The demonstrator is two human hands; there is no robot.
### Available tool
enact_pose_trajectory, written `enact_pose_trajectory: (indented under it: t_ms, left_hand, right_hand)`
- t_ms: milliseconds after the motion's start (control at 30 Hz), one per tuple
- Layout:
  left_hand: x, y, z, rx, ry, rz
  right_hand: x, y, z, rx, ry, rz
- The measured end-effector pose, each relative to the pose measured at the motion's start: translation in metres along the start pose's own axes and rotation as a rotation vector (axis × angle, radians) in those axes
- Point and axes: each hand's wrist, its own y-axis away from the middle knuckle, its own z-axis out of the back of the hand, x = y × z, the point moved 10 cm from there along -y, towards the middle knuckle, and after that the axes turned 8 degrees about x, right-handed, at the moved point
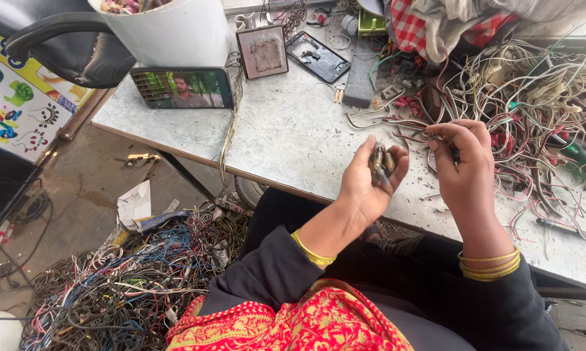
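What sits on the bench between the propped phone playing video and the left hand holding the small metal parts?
Head view: mostly bare, scuffed bench top between phone and left hand; one thin cord crosses it.

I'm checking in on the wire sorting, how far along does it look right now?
Done so far: a large heap of wires on the floor. In hand: the left hand holds a few small dark metal pieces, and the right hand pinches something thin at the edge of the tangle. Left: a big tangle of wires on the table. Roughly midway, at a guess.
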Motion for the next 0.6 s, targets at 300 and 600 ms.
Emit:
enact_pose_trajectory:
  t_ms: [300,600]
  left_hand:
    - [0.006,-0.002,-0.008,0.143,0.065,0.000]
    - [-0.164,-0.014,-0.060,0.268,-0.229,-0.481]
  right_hand:
    - [0.064,0.002,-0.059,0.195,0.140,0.306]
    - [0.024,0.031,0.005,-0.037,0.132,0.140]
